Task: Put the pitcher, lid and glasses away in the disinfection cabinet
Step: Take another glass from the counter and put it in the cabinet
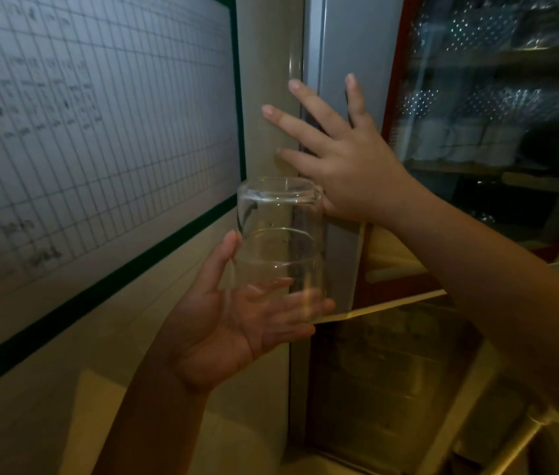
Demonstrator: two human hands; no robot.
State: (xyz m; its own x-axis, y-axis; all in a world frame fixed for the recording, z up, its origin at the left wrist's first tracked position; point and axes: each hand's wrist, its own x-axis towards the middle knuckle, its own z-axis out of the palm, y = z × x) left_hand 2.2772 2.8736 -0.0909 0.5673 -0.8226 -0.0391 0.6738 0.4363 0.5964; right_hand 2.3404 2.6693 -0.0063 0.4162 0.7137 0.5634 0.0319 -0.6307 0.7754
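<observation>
A clear glass (279, 241) is held in the left hand (233, 327), with thumb and fingers curled round it. The right hand (343, 156) is spread flat on the cabinet door (356, 36), just above the glass.

**No legible writing in my feed**

The only writing I can find is on the gridded chart (93, 138) in the dark green frame, which hangs on the wall at the left of my view. Dark handwritten marks fill many cells in its upper rows. A few larger scrawls stand in the cells toward its lower left corner. All of it is too blurred for me to make out a single word or number.
</observation>
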